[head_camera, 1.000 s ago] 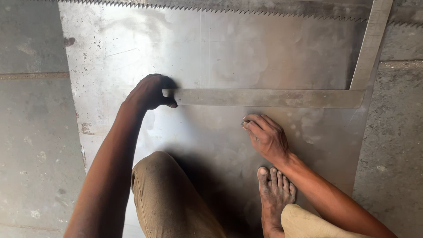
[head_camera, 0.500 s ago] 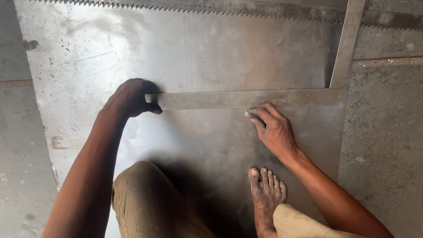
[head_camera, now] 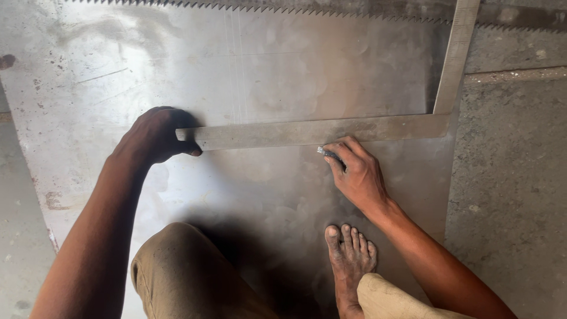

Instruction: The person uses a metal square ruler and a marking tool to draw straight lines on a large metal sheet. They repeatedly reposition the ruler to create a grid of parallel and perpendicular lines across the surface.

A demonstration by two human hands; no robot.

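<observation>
A large steel square [head_camera: 319,131] lies flat on a grey metal sheet [head_camera: 283,65], its long arm running left to right and its short arm rising at the right [head_camera: 453,59]. My left hand [head_camera: 155,136] presses down on the left end of the long arm. My right hand [head_camera: 357,172] sits just below the arm's lower edge, fingers pinched on a small metal scriber [head_camera: 326,153] whose tip touches the sheet against the square.
The sheet's far edge is cut in a row of saw-like teeth [head_camera: 248,8]. Rough concrete floor [head_camera: 514,177] lies to the right and left. My bare right foot [head_camera: 349,260] and my bent left knee [head_camera: 183,266] rest on the sheet's near part.
My right hand has slid up to the lower edge of the square's long arm and the scriber tip now meets it. The left hand keeps pressing the square's end.
</observation>
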